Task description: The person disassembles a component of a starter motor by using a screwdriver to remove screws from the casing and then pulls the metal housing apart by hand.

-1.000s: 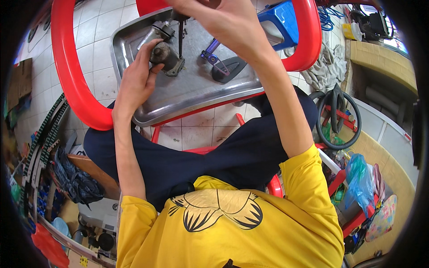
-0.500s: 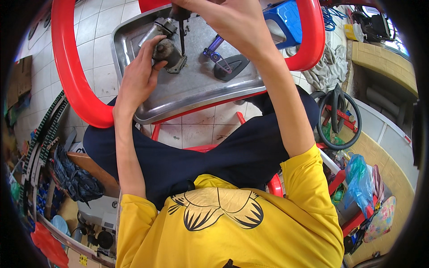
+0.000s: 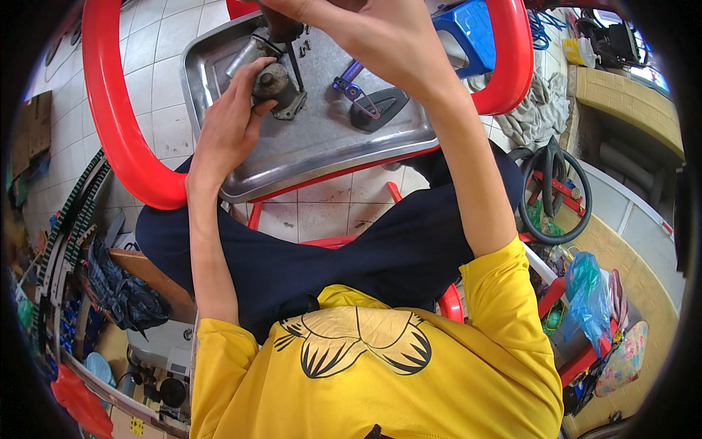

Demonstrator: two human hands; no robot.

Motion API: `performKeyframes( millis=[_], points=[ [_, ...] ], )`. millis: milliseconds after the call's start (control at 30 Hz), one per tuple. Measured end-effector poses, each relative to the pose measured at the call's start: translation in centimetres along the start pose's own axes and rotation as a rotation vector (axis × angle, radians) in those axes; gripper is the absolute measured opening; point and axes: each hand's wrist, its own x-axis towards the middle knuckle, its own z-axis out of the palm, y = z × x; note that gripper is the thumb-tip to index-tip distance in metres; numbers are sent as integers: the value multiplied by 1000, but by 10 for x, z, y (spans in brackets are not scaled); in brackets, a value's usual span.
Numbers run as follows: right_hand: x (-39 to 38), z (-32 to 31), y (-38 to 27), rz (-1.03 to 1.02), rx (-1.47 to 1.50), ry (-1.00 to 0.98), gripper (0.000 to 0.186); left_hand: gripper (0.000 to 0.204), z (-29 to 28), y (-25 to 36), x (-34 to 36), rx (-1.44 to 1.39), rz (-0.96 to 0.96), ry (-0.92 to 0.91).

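Head view: your left hand (image 3: 232,121) is gripping grimy metal part (image 3: 276,82), pressing it onto steel tray (image 3: 322,150) near tray's upper left. Your right hand (image 3: 373,40) is closing around screwdriver (image 3: 292,58), tip meeting part. Judgement: be keeping part pinned flat, driver upright. Count: one tray, one part, one purple lever (image 3: 355,89), one black pedal (image 3: 380,108), one blue stool (image 3: 472,29).

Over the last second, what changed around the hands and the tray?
The right hand with its dark screwdriver shifted slightly left. The left hand kept its grip on the grey metal part. The steel tray and purple lever stayed put.
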Motion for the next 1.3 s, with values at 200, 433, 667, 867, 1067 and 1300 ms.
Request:
performKeyframes(
  millis=[200, 433, 667, 867, 1067, 1300],
  points=[
    [3, 13, 14, 166, 162, 153, 44, 56, 0, 1, 1, 14, 42, 21],
    [5, 3, 0, 278, 39, 126, 40, 59, 0, 1, 3, -22, 39, 15],
    [8, -1, 11, 334, 220, 160, 42, 58, -1, 1, 2, -52, -1, 9],
    [4, -5, 10, 329, 202, 151, 40, 58, -1, 1, 1, -53, -17, 3],
    [6, -3, 1, 327, 217, 182, 39, 59, 0, -2, 0, -48, 0, 13],
    [16, -2, -14, 467, 153, 228, 38, 60, -1, 0, 0, -38, -3, 0]
  ],
)
